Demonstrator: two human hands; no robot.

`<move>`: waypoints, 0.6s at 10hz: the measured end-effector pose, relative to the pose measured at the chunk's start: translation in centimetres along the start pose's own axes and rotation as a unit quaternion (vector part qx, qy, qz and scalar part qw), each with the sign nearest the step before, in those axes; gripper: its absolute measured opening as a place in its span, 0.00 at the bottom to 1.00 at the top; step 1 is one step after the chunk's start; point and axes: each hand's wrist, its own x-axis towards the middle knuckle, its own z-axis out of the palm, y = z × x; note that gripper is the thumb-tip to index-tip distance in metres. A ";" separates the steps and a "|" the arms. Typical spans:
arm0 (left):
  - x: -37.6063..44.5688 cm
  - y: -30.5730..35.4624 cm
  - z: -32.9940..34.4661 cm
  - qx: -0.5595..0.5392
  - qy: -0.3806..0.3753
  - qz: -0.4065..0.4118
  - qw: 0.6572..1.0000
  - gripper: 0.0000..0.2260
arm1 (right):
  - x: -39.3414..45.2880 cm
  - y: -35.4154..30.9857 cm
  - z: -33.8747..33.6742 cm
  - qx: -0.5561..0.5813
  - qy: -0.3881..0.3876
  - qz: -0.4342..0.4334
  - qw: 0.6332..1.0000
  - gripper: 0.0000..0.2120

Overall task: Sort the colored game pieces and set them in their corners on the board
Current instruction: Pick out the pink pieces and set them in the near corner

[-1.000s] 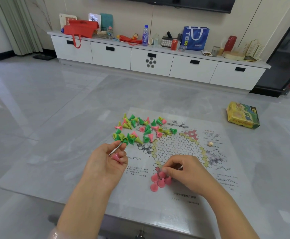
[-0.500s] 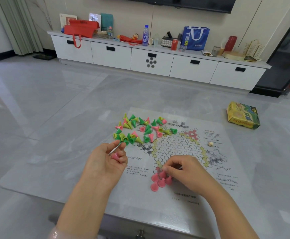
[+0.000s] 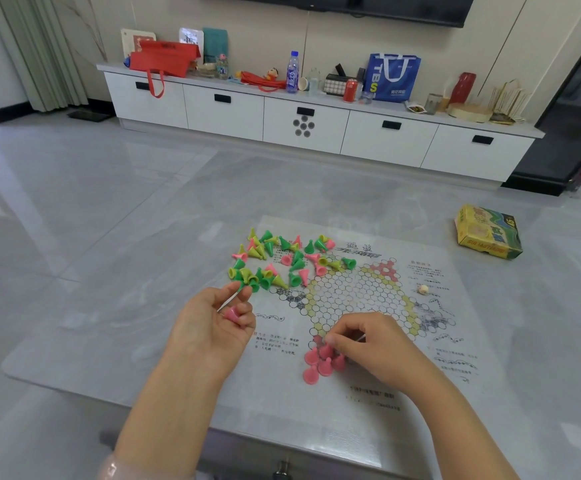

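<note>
A paper game board [image 3: 358, 299] with a star of printed circles lies on the grey table. A mixed pile of green, yellow and pink cone pieces [image 3: 282, 261] sits on its far left corner. Several pink pieces [image 3: 320, 365] stand upright in the board's near corner. My right hand [image 3: 368, 344] pinches one pink piece at the top of that group. My left hand [image 3: 213, 323] is held palm up left of the board, its curled fingers holding a pink piece [image 3: 232, 313].
A small die [image 3: 422, 289] lies on the board's right side. A yellow game box [image 3: 488, 232] sits at the table's far right. The table's near edge [image 3: 213, 427] runs just below my forearms. A white cabinet with clutter stands beyond.
Almost nothing has moved. My right hand stays at the pink group in the near corner, and my left hand holds its pink piece in the same place.
</note>
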 end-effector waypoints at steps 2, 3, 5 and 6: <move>0.0 0.1 -0.1 0.000 -0.001 0.002 1.000 0.07 | 0.0 0.1 0.0 0.004 0.000 0.000 1.000 0.06; 0.0 0.1 -0.1 0.000 -0.003 0.001 1.000 0.07 | -0.2 0.1 -0.1 0.009 0.004 -0.006 1.000 0.07; 0.0 -0.4 0.2 -0.038 -0.045 -0.032 0.998 0.07 | -0.3 -0.8 -0.3 -0.002 0.115 -0.044 0.992 0.07; -0.5 -1.2 0.7 -0.044 -0.079 -0.068 0.994 0.06 | -0.8 -2.8 0.2 0.079 0.140 -0.082 0.984 0.09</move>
